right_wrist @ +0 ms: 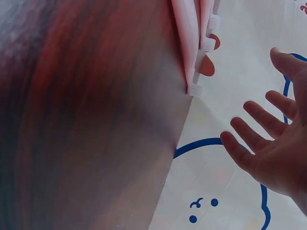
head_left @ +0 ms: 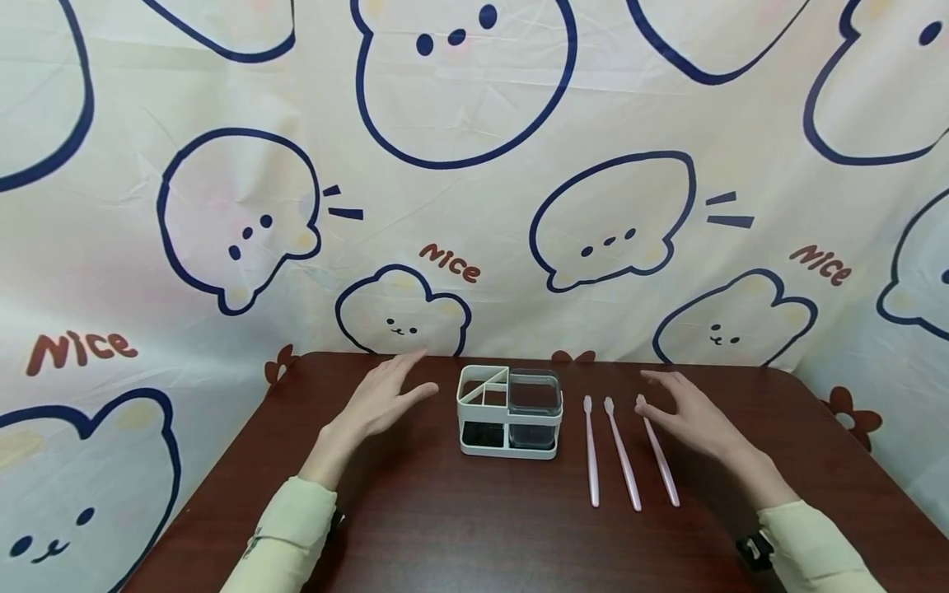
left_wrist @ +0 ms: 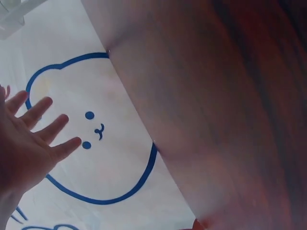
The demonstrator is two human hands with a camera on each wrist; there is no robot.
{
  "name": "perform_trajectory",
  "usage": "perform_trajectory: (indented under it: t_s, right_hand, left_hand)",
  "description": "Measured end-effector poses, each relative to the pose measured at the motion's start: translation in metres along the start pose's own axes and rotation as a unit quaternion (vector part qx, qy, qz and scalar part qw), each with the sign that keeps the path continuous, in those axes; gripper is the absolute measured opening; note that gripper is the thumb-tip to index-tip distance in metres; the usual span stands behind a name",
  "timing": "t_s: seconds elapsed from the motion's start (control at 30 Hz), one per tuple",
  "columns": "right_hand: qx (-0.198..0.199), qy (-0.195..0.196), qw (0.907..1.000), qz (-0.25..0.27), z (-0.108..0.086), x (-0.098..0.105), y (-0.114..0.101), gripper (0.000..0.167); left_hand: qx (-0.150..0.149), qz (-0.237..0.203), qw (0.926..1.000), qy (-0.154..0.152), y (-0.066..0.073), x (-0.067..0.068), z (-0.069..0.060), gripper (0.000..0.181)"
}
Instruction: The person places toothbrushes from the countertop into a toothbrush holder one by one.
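In the head view a pale holder (head_left: 483, 410) with divided compartments and a clear grey section stands on the table. My left hand (head_left: 376, 399) hovers to its left, fingers spread and holding nothing. Three pink toothbrushes lie to the right of the holder: one (head_left: 591, 453), a second (head_left: 623, 455) and a third (head_left: 660, 461). My right hand (head_left: 697, 416) is held above and beside the third brush, fingers extended. The left wrist view shows my left hand (left_wrist: 31, 139) with fingers apart; the right wrist view shows my right hand (right_wrist: 273, 139) likewise, with pink handles (right_wrist: 188, 33) near the top.
The dark brown table (head_left: 460, 527) ends at the back against a pale hanging cloth (head_left: 489, 206) printed with blue-outlined bears. The cloth also hangs at the left and right sides.
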State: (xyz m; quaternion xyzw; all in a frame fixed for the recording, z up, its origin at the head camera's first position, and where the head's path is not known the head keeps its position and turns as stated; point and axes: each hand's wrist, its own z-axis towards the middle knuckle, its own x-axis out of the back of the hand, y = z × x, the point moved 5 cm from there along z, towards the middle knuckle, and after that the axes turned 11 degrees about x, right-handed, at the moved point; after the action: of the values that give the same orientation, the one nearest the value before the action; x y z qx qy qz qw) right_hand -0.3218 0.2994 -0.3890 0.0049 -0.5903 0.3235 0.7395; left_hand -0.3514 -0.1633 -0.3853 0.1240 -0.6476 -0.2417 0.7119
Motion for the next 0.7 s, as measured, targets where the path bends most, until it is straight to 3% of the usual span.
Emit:
perform_trajectory:
  t_s: [0.37,0.7]
  right_hand:
    - [0.003,0.001,0.9998,0.021,-0.004,-0.003,0.005,0.058]
    - [0.009,-0.017,0.9991,0.039,-0.002,-0.007,0.007,0.056]
  left_hand:
    - [0.006,-0.075,0.9970,-0.018,0.012,-0.010,-0.005,0.072]
    - [-0.008,-0.072,0.9962,-0.048,0.037,-0.023,-0.013,0.076]
